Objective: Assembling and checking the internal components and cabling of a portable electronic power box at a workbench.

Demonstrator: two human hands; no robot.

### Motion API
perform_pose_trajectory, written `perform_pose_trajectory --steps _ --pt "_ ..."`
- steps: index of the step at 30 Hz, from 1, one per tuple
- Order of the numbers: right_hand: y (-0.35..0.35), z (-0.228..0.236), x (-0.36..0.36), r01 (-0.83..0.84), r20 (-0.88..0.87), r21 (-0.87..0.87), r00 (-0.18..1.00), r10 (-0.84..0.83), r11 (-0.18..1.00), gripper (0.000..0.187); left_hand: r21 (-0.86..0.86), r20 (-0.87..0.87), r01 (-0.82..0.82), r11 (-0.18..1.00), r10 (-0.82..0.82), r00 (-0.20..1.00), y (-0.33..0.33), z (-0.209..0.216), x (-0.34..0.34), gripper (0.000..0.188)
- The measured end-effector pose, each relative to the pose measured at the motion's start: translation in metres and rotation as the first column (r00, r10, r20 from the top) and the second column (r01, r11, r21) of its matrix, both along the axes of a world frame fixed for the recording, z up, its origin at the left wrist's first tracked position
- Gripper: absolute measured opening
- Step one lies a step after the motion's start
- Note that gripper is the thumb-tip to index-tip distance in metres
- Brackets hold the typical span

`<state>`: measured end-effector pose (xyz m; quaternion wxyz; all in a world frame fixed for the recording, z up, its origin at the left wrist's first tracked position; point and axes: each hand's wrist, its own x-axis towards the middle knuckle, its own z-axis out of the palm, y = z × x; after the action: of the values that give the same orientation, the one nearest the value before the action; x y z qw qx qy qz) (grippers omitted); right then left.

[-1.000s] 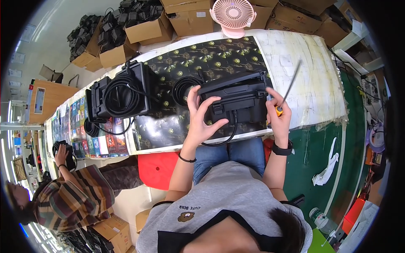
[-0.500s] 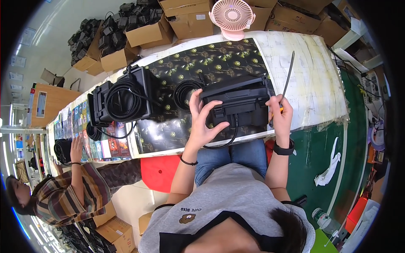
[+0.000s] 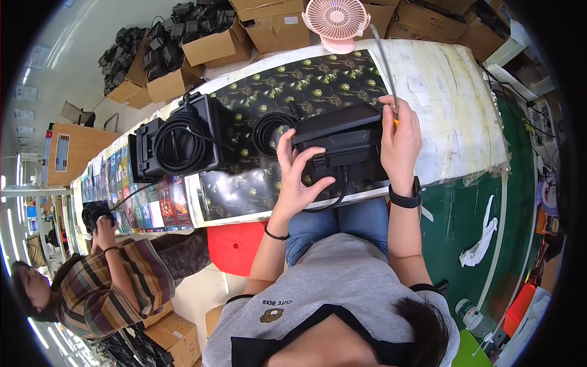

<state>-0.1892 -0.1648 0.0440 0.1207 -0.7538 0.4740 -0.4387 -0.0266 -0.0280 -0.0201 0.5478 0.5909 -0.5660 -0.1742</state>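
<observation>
A black plastic case (image 3: 342,131) with latches and a raised, slanted lid part lies in front of me. My left hand (image 3: 299,168) steadies its left end, fingertips and thumb spread against it. At the case's right end, my right hand (image 3: 400,144) is closed around a long-shafted screwdriver (image 3: 385,67), its thin metal shaft pointing away from me. Only a bit of its yellow-orange handle shows; the palm hides the rest. A coiled black cable (image 3: 269,131) lies behind the left end of the case, and a cable loops down at its front.
Left on the table (image 3: 440,92) stand more black cases (image 3: 143,153) with a coiled cable (image 3: 177,144). A pink fan (image 3: 337,24) stands at the far edge. A co-worker (image 3: 116,281) handles a black coil at left. Cardboard boxes (image 3: 214,49) line the back; a red stool (image 3: 235,248) is nearby.
My right hand has risen up and slightly left along the case's right end, and the screwdriver's shaft has swung left. My left hand stays put. The co-worker's hands have moved onto the coil.
</observation>
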Motion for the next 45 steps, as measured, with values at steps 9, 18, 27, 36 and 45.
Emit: perform_pose_trajectory --steps 9,18,27,36,45 --pt "-0.001 -0.011 0.002 -0.021 -0.017 -0.183 1.000 0.018 0.983 0.015 -0.067 -0.075 -0.148 0.987 0.143 0.987 -0.006 -0.004 0.002 0.062" --pt "-0.020 -0.017 0.009 -0.004 -0.048 -0.235 0.999 -0.007 0.972 0.016 0.091 0.003 -0.215 0.972 0.216 0.976 -0.013 0.004 -0.004 0.042" --pt "-0.034 -0.027 0.014 -0.044 -0.127 -0.209 0.992 0.018 0.977 0.012 0.064 0.166 -0.182 0.981 0.170 0.971 -0.027 0.018 -0.011 0.068" --pt "-0.037 -0.030 0.012 -0.049 -0.097 -0.180 0.995 0.031 0.982 0.010 0.055 0.348 -0.228 0.972 0.196 0.917 -0.049 0.037 0.003 0.057" --pt "-0.037 -0.026 0.013 -0.075 -0.092 -0.157 0.994 0.061 0.985 0.010 -0.178 0.273 -0.297 0.938 0.337 0.901 -0.077 0.054 0.021 0.015"
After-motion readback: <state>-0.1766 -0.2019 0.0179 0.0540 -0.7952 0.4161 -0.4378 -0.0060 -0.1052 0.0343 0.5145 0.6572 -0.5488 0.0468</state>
